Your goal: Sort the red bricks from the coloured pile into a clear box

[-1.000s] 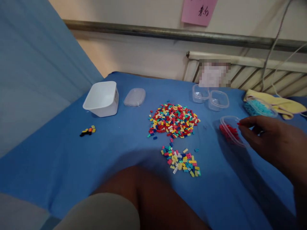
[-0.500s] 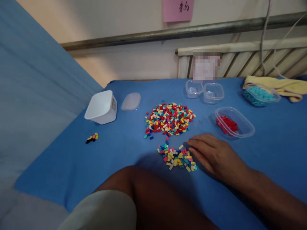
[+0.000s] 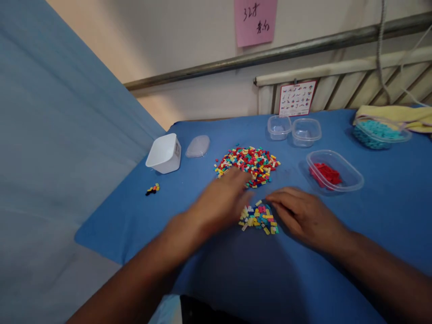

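Observation:
A big heap of small toy building bricks (image 3: 255,158) in mixed colours lies mid-table. Nearer me is a smaller group of mostly yellow, pink and teal bricks (image 3: 258,220). Blurred by motion, my left hand (image 3: 227,193) hovers over the near left edge of the heap and the left part of the small group. Its thumb is apart from the fingers, and nothing shows between them. My right hand (image 3: 302,215) rests at the right of the small group, thumb and fingers pressed together at the tips. Whatever they pinch, if anything, is hidden.
A clear tub of red bricks (image 3: 351,180) stands right, with a tub of teal bricks (image 3: 378,135) behind it. Two clear tubs (image 3: 305,140) stand at the back. Leftward are a white box (image 3: 165,155), clear lids (image 3: 198,146) and several yellow and black bricks (image 3: 153,189).
My left hand has come into view, reaching forward to the bricks. My right hand stays beside the small group, its fingers now more curled. The view has shifted left.

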### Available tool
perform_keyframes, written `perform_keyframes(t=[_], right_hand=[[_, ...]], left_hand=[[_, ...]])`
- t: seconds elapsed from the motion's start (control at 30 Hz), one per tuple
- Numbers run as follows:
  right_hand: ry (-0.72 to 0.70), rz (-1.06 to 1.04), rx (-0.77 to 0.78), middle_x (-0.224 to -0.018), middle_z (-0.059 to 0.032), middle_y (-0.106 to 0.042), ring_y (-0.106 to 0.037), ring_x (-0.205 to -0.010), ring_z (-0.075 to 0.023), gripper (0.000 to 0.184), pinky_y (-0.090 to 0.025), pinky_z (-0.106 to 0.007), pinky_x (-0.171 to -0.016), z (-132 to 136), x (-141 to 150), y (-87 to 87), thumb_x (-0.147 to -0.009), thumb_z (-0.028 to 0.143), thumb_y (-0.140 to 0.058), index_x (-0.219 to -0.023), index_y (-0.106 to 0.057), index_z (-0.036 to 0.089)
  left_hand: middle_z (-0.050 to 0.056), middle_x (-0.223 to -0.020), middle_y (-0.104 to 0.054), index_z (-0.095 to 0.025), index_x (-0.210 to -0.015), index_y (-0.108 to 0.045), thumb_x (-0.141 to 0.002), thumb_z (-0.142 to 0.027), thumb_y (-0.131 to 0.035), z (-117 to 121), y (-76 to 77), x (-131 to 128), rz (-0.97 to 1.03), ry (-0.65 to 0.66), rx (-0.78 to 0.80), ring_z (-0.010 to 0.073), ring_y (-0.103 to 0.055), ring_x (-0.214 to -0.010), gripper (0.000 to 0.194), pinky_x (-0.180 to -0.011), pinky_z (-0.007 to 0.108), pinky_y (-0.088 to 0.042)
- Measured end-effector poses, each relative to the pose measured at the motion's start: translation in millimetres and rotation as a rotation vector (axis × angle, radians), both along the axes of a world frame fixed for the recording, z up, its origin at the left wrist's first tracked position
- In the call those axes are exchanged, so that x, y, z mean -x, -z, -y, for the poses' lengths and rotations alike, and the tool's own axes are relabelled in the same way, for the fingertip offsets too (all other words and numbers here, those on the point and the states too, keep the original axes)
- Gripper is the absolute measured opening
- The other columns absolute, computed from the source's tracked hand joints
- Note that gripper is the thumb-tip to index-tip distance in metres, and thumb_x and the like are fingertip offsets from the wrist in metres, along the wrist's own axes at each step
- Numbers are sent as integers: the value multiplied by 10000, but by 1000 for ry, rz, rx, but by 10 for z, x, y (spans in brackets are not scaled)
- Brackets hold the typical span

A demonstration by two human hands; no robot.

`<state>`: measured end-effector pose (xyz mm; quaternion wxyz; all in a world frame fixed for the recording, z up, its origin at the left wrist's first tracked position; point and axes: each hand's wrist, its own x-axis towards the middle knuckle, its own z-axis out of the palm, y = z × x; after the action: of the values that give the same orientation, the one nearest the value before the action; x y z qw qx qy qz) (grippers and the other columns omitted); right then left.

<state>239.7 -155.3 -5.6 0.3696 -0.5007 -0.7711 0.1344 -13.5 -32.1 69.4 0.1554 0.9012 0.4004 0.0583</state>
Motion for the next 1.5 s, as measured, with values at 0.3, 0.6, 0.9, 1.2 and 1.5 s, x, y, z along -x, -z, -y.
perform_keyframes(t=[0.3, 0.6, 0.9, 1.2, 1.5], right_hand=[[32, -72, 51, -1158, -99, -799, -745, -1077, -228, 258, -610, -420, -972, -8, -1, 19, -1119, 191, -518, -1243, -744, 187], [-23, -87, 67, -1153, -85, -800, -733, -1090, -223, 238, -588, -414, -997, -8, 13, -48, -1097, 170, -540, -1219, -744, 189], [-60, -44, 1, -1107, -87, -794, -731, -1021, -224, 194, -588, -399, -938, -30, -1, -6, -1094, 178, -582, -1186, -753, 180], [-47, -46, -48, -1100, -79, -794, -738, -1012, -230, 185, -599, -418, -932, -67, -1, 45, -1112, 209, -584, -1156, -763, 190], [-31, -39, -66, -1129, -71, -795, -740, -1046, -236, 172, -584, -415, -953, -94, 8, 71, -1103, 198, -606, -1176, -761, 182]], left_hand=[[85, -1099, -729, -200, -1172, -717, -969, -159, -597, -347, 143, 144, -29, -75, 72, 227, -679, -959, 240, -886, 383, -552], [91, -1177, -719, -205, -1275, -717, -1026, -204, -617, -213, 25, -295, 105, 108, -40, 247, -680, -1114, 269, -1039, 426, -555], [115, -1117, -696, -172, -1114, -793, -1081, -189, -488, -517, 329, -880, 65, 293, -168, 241, -668, -1052, 307, -958, 381, -568], [214, -1702, -502, -98, -1605, -545, -1168, -459, -382, -712, 319, -895, -42, 342, -267, 328, -465, -1602, 590, -1342, 497, -363], [204, -1850, -191, -67, -1750, -298, -1169, -550, -265, -844, 481, -1089, -227, 373, -217, 321, -166, -1741, 756, -1419, 510, -141]])
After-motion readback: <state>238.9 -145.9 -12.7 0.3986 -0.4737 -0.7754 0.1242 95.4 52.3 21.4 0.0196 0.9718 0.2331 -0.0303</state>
